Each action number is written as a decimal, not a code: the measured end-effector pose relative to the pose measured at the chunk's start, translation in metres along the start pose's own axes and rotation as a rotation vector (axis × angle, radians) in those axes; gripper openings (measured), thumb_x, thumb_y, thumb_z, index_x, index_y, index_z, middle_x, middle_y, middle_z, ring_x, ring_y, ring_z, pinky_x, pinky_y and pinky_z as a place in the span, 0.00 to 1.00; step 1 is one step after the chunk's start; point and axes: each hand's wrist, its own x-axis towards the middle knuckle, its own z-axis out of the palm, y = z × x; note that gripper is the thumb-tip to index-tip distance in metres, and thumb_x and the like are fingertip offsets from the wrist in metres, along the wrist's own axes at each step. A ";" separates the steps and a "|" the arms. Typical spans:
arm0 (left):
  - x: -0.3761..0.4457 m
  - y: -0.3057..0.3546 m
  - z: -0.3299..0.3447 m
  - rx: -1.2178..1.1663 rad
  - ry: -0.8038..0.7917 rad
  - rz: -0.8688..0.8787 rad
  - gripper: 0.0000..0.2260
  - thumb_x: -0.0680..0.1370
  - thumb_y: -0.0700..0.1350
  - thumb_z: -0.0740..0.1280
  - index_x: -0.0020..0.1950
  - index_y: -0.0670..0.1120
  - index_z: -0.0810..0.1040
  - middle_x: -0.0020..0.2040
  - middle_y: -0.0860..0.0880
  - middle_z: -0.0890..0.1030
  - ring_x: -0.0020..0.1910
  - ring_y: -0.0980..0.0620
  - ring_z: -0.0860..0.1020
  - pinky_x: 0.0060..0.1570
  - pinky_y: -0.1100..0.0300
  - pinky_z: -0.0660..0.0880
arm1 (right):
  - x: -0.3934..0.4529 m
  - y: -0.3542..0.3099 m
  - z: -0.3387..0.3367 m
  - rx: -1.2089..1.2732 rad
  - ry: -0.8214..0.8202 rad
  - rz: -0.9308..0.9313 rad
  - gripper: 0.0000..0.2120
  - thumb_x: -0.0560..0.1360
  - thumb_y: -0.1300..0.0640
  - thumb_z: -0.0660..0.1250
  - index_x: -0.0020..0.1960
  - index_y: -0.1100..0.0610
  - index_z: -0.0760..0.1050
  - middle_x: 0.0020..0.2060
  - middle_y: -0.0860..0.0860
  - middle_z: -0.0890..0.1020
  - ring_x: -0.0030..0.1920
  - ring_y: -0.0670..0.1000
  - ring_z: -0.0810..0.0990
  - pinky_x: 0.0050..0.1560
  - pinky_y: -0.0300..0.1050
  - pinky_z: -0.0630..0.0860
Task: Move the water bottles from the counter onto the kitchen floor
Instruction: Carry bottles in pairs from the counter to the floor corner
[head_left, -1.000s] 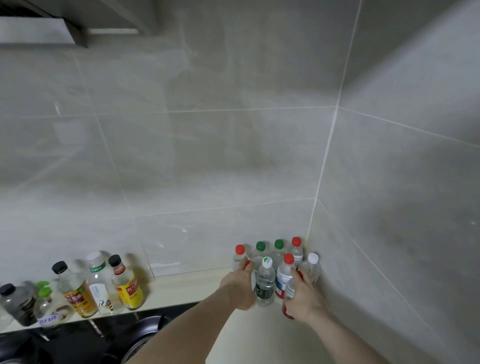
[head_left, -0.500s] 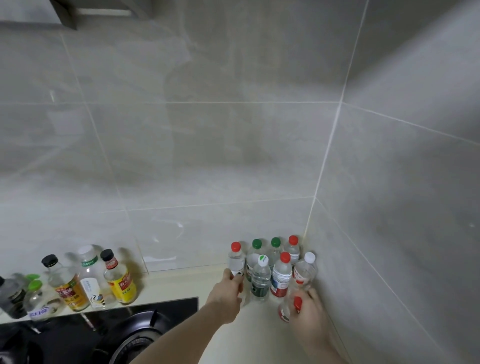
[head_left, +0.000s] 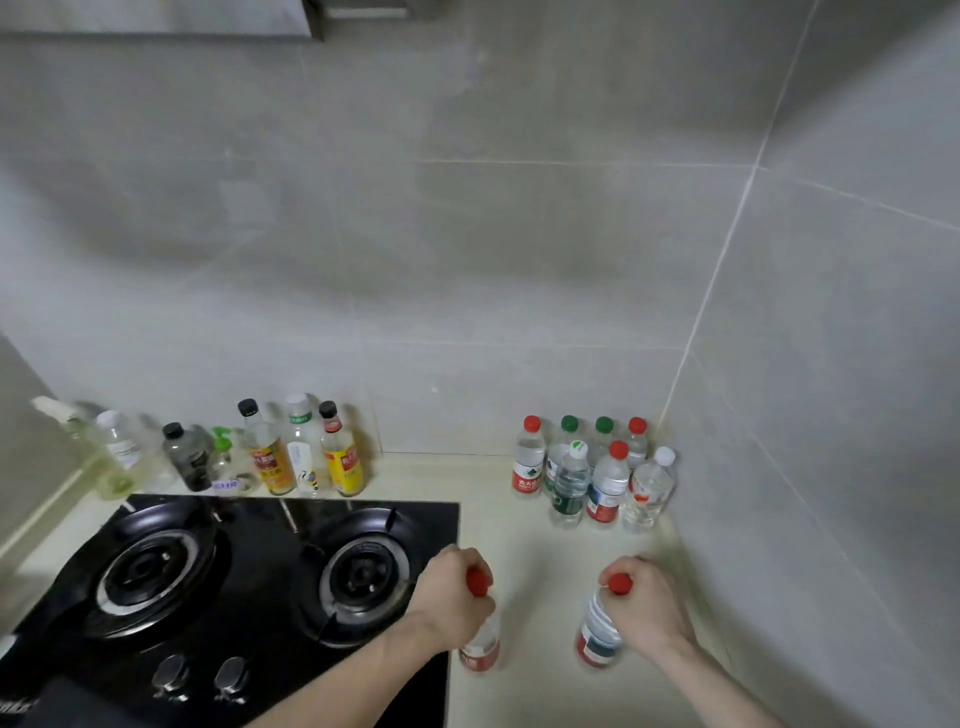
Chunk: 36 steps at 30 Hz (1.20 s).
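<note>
Both hands grip bottles by the neck: left hand (head_left: 451, 597) curls round a red-capped water bottle (head_left: 480, 642) at 6 o'clock, beside the black gas hob (head_left: 223, 582); right hand (head_left: 647, 605) curls round a second red-capped bottle (head_left: 597, 636) at 5 o'clock. Seven more water bottles (head_left: 592, 478) stand clustered on the cream counter (head_left: 535, 545) toward 1 o'clock, in the tiled corner. Condiment bottles (head_left: 291, 457) line the wall at 10 o'clock.

Both forearms extended forward, bare — left hand (head_left: 451, 597) and right hand (head_left: 644, 605) each with fingers curled, knuckles up.
</note>
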 end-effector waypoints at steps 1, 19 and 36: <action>-0.020 -0.005 -0.007 -0.026 0.013 -0.009 0.07 0.67 0.45 0.70 0.43 0.55 0.80 0.48 0.54 0.78 0.48 0.57 0.77 0.47 0.68 0.72 | -0.011 -0.005 -0.001 0.019 -0.010 -0.021 0.14 0.65 0.63 0.73 0.33 0.44 0.80 0.39 0.44 0.81 0.41 0.46 0.81 0.46 0.38 0.73; -0.329 -0.121 -0.151 -0.323 0.545 -0.267 0.11 0.69 0.40 0.74 0.42 0.57 0.81 0.43 0.57 0.81 0.34 0.59 0.76 0.36 0.67 0.72 | -0.218 -0.242 0.063 0.172 -0.435 -0.608 0.14 0.65 0.63 0.73 0.36 0.42 0.83 0.40 0.38 0.83 0.46 0.39 0.81 0.45 0.30 0.72; -0.558 -0.271 -0.242 -0.209 0.905 -0.665 0.08 0.68 0.44 0.74 0.41 0.57 0.80 0.44 0.61 0.81 0.40 0.59 0.78 0.38 0.68 0.71 | -0.416 -0.445 0.216 0.178 -0.901 -1.015 0.11 0.68 0.61 0.73 0.40 0.43 0.84 0.43 0.37 0.83 0.46 0.40 0.82 0.46 0.34 0.75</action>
